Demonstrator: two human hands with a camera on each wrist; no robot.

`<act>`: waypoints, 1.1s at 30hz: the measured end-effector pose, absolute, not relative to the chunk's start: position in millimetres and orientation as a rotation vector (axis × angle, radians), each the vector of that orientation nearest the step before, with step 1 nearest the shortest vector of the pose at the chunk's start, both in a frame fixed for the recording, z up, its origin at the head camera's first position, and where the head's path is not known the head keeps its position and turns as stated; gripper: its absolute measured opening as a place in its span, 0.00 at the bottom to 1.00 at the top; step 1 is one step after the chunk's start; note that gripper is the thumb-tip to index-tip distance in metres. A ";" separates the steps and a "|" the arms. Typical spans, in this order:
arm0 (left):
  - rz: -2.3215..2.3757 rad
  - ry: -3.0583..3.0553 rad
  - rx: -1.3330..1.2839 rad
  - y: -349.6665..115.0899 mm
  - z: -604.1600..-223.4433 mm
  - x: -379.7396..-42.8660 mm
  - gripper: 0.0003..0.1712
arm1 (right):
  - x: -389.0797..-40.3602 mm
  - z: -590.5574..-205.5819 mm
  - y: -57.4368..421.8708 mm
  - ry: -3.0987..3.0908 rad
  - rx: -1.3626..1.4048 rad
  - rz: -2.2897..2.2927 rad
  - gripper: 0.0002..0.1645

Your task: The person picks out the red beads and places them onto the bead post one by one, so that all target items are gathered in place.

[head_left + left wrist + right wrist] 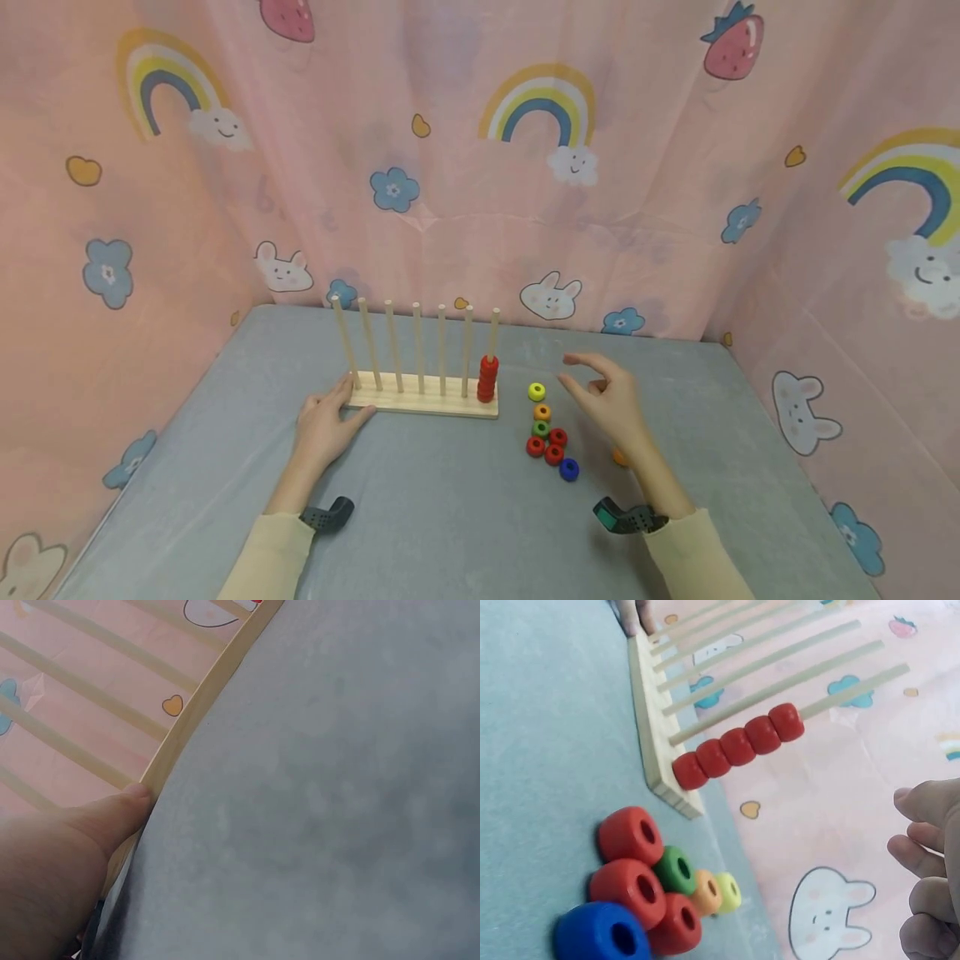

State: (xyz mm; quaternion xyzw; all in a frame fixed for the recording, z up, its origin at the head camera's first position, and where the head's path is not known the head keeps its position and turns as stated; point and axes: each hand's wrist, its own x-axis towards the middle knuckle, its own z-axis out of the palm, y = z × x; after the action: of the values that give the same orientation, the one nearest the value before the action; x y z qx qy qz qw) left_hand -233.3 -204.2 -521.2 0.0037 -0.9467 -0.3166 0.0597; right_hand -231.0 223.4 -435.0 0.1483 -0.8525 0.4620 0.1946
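Head cam: left hand (322, 425) grips the left end of the wooden rack (420, 402), thumb along the front edge, so the base is braced. Five beads make a red stack (487, 379) on the rack's rightmost peg; the other six pegs are bare. Right hand (611, 404) hangs in the air right of the rack, thumb + index a bit apart, nothing between. Loose stuff is also right of the rack, coming nearer the person: yellow bead (536, 392), orange bead (542, 412), green bead (541, 429), three loose reds (554, 454), blue bead (569, 469). Spare orange (620, 457) is furthest right, partly behind the wrist.

L wrist cam: thumb on the rack's edge, tbh can't really tell what the other fingers do from here. IMO steady pressure > squeezing, so the rack doesn't tip.

R wrist cam: the loose beads by the rack's right end sit hole up, so prob no flipping needed. I'd pinch the sides, fingertips off the hole, lift above the peg tip, line up, then lower straight. Coming in crooked would prob snag, fwiw.
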 end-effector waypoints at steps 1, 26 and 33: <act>-0.956 -2.867 0.010 -204.1 -521.4 -233.3 0.45 | -228.1 -437.5 225.9 -2.395 0.400 1.300 0.17; -0.972 -2.867 0.004 -203.6 -521.1 -234.0 0.46 | -187.2 -514.1 238.4 -2.541 0.221 1.438 0.17; -0.974 -2.856 0.002 -204.2 -522.9 -234.0 0.46 | -182.9 -519.7 237.8 -2.552 0.254 1.386 0.18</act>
State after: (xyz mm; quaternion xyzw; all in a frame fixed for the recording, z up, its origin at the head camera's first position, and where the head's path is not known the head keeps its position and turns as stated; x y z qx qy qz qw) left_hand -234.0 -204.2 -522.9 0.0005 -0.9447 -0.3221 0.0620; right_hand -182.9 237.8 -519.7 0.0866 -0.8698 0.4725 0.1128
